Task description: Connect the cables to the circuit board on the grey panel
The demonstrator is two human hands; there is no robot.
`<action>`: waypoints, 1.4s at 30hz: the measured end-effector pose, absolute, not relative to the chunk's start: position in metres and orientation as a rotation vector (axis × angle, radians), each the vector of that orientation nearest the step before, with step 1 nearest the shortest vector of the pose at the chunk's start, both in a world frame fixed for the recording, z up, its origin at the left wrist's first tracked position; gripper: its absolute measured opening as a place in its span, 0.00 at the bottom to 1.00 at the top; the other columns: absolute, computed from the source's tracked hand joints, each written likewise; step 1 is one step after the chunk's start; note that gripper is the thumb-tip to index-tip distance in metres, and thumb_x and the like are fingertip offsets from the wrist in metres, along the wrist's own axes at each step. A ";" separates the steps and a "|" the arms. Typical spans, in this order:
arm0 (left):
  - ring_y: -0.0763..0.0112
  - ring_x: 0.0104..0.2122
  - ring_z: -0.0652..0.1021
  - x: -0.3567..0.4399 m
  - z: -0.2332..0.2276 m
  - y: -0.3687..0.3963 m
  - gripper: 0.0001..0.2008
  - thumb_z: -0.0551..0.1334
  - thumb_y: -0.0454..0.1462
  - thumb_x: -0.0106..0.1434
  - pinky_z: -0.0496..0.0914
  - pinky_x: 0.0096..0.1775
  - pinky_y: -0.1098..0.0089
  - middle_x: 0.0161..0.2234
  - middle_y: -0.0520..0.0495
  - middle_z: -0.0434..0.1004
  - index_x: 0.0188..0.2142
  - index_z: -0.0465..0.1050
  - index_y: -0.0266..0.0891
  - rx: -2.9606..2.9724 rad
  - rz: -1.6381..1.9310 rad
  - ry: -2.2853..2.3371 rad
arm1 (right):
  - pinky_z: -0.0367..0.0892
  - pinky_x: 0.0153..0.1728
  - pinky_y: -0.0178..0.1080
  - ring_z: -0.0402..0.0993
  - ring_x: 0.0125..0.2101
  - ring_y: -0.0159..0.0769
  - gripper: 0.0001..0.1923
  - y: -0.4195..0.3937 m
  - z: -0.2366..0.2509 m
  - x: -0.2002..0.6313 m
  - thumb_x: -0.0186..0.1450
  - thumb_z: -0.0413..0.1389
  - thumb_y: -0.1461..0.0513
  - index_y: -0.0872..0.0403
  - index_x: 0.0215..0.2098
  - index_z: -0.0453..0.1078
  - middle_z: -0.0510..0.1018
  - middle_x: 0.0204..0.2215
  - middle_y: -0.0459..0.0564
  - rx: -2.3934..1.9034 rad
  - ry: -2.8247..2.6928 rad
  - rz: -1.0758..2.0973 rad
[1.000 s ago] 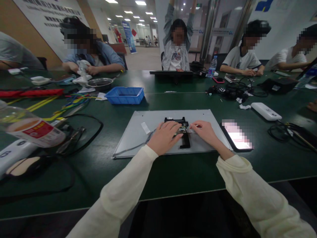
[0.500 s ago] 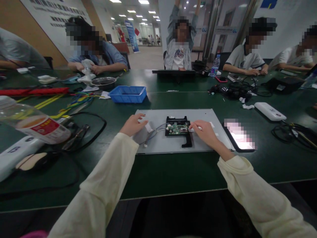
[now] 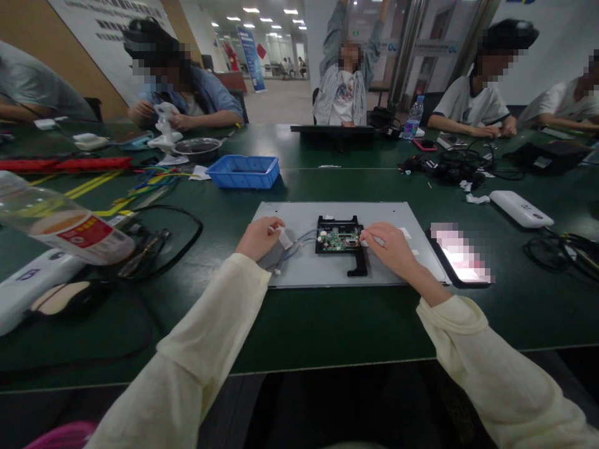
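Note:
A flat grey panel (image 3: 299,269) lies on the table in front of me. On its middle sits a black bracket (image 3: 358,265) carrying a green circuit board (image 3: 337,241). Thin grey cables (image 3: 299,244) run left from the board and bear a white tape tag (image 3: 285,239). My left hand (image 3: 258,239) is closed, thumb and forefinger pinching the tag's upper end. At the board's right edge, my right hand (image 3: 392,248) is closed in a pinch. Something small and whitish shows at its fingers, too small to name.
A phone (image 3: 461,252) lies right of the panel, a white power bank (image 3: 520,209) beyond it. Behind the panel stands a blue tray (image 3: 243,172). A drink bottle (image 3: 79,231) lies at left near cords. Several people sit across the table.
My left hand's fingers have come together on the white tape tag. The right hand stays at the board's right edge. The view has shifted slightly; a person opposite leans their head back.

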State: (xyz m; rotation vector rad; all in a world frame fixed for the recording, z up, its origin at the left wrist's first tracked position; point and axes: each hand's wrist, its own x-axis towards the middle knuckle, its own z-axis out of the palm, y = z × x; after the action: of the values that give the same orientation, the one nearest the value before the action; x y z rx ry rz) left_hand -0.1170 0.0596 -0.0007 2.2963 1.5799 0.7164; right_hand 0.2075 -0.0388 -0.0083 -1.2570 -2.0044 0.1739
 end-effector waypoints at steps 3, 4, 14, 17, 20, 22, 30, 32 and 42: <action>0.70 0.28 0.73 -0.119 0.001 0.061 0.11 0.58 0.41 0.55 0.67 0.34 0.69 0.31 0.49 0.75 0.36 0.74 0.40 2.146 0.824 1.520 | 0.63 0.45 0.44 0.71 0.41 0.42 0.16 -0.039 -0.007 0.207 0.69 0.45 0.57 0.53 0.37 0.74 0.78 0.36 0.53 -1.249 -1.969 0.148; 0.71 0.27 0.73 -0.120 0.002 0.061 0.12 0.58 0.42 0.55 0.67 0.32 0.70 0.30 0.49 0.75 0.36 0.74 0.40 2.076 0.862 1.485 | 0.63 0.46 0.44 0.71 0.41 0.42 0.16 -0.039 -0.007 0.207 0.69 0.45 0.57 0.53 0.37 0.74 0.78 0.37 0.54 -1.246 -1.963 0.147; 0.68 0.32 0.75 -0.111 -0.003 0.050 0.12 0.58 0.43 0.56 0.69 0.40 0.67 0.34 0.49 0.77 0.36 0.74 0.40 2.188 0.764 1.395 | 0.64 0.47 0.46 0.70 0.42 0.42 0.15 -0.040 -0.008 0.205 0.70 0.45 0.58 0.53 0.40 0.73 0.77 0.38 0.54 -1.214 -1.994 0.132; 0.68 0.34 0.75 -0.108 -0.005 0.047 0.13 0.57 0.42 0.57 0.69 0.41 0.67 0.35 0.49 0.76 0.39 0.74 0.41 2.279 0.749 1.404 | 0.63 0.49 0.47 0.69 0.44 0.43 0.14 -0.041 -0.005 0.203 0.69 0.46 0.59 0.54 0.42 0.72 0.76 0.40 0.54 -1.185 -1.998 0.107; 0.68 0.35 0.75 -0.105 -0.001 0.041 0.13 0.57 0.40 0.57 0.69 0.39 0.68 0.39 0.47 0.73 0.41 0.73 0.40 2.342 0.846 1.413 | 0.63 0.51 0.49 0.68 0.48 0.43 0.14 -0.046 0.002 0.194 0.69 0.46 0.60 0.53 0.47 0.70 0.75 0.44 0.55 -1.150 -2.027 0.091; 0.68 0.36 0.74 -0.103 0.004 0.036 0.13 0.56 0.39 0.58 0.69 0.37 0.68 0.39 0.47 0.72 0.41 0.72 0.39 2.391 0.928 1.418 | 0.63 0.53 0.49 0.67 0.50 0.43 0.16 -0.050 0.009 0.181 0.69 0.46 0.61 0.53 0.51 0.68 0.73 0.48 0.55 -1.113 -2.091 0.096; 0.68 0.35 0.72 -0.099 0.007 0.028 0.06 0.54 0.38 0.61 0.66 0.40 0.67 0.32 0.49 0.69 0.35 0.67 0.38 2.616 0.696 1.159 | 0.61 0.55 0.46 0.67 0.52 0.42 0.16 -0.045 0.012 0.111 0.69 0.46 0.61 0.59 0.51 0.67 0.73 0.50 0.58 -0.894 -2.508 -0.014; 0.67 0.36 0.72 -0.101 0.005 0.028 0.06 0.55 0.38 0.61 0.66 0.41 0.66 0.33 0.48 0.69 0.35 0.67 0.38 2.653 0.603 1.116 | 0.61 0.55 0.47 0.69 0.49 0.42 0.15 -0.042 0.006 0.103 0.69 0.46 0.61 0.60 0.47 0.69 0.75 0.47 0.59 -0.876 -2.569 -0.043; 0.64 0.40 0.72 -0.106 0.001 0.031 0.12 0.58 0.43 0.60 0.66 0.45 0.64 0.36 0.46 0.69 0.39 0.65 0.38 2.692 0.548 1.062 | 0.57 0.57 0.46 0.68 0.51 0.41 0.16 -0.052 -0.003 0.099 0.69 0.47 0.59 0.61 0.47 0.68 0.74 0.49 0.61 -0.840 -2.624 -0.013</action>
State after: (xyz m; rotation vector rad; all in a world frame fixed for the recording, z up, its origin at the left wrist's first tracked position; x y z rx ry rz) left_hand -0.1057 0.0315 0.0010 2.6923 1.0620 0.5476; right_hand 0.0990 -0.0522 -0.0027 -0.8401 -2.6240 -0.0131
